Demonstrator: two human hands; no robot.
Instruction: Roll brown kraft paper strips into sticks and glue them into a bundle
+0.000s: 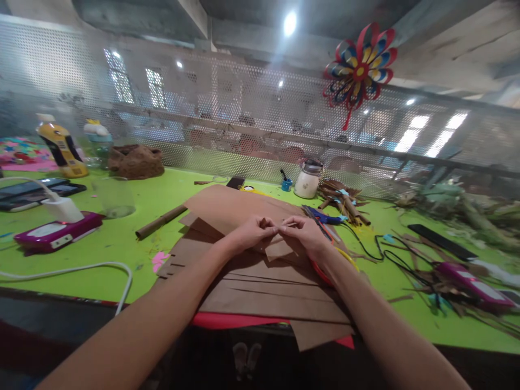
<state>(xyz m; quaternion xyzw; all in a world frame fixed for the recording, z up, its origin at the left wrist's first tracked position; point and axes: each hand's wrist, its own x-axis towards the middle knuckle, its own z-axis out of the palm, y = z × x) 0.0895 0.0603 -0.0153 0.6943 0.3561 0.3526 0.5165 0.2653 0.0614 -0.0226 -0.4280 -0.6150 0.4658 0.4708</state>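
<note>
My left hand (259, 232) and my right hand (303, 232) meet fingertip to fingertip above the middle of the table. Both are closed in a pinch on a small piece of brown paper (280, 249), part of which hangs below the right fingers. The exact fold or edge between the fingertips is too small to make out. Under my hands lies a stack of brown kraft paper sheets (260, 298), some cut into strips. Just beyond my right hand are scissors (314, 219) and a blue glue gun (325, 215). My right forearm partly covers red and yellow handles or rings.
On the green table (162, 181), a paper tube (160, 222), a clear cup (116, 197) and a purple power strip (60, 230) lie left. A lidded jar (307, 180) and blue paint pot (286, 184) stand behind. Black cable (376, 254) and dry scraps are right.
</note>
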